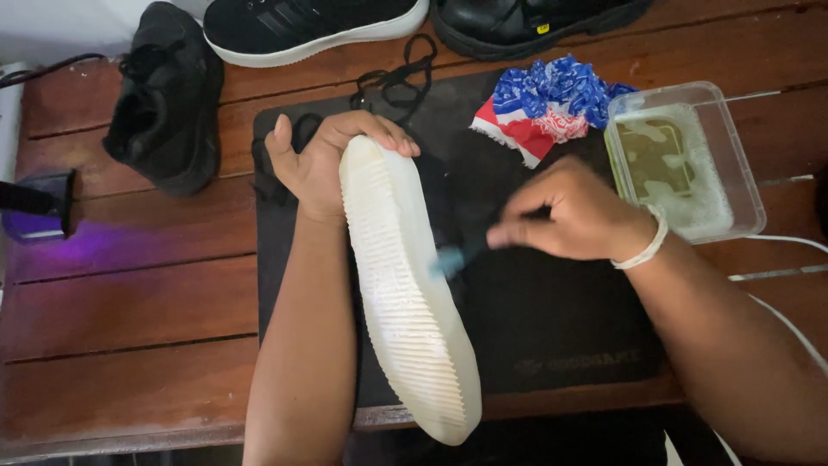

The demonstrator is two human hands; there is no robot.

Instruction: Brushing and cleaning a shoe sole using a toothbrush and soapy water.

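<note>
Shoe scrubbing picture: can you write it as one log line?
left hand: holds white-soled shoe, sole up | right hand: holds blue brush at sole edge | soapy water tub: beside, on black mat

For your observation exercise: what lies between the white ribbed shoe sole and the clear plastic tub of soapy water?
In the head view, the right hand holding a blurred blue brush lies between the white ribbed shoe sole and the clear plastic tub, above the black mat.

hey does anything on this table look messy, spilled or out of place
Nothing spilled. The loose black laces lie tangled on the black mat, and the red, white and blue cloth sits crumpled beside the tub of soapy water. One black shoe lies tipped on its side.
</note>
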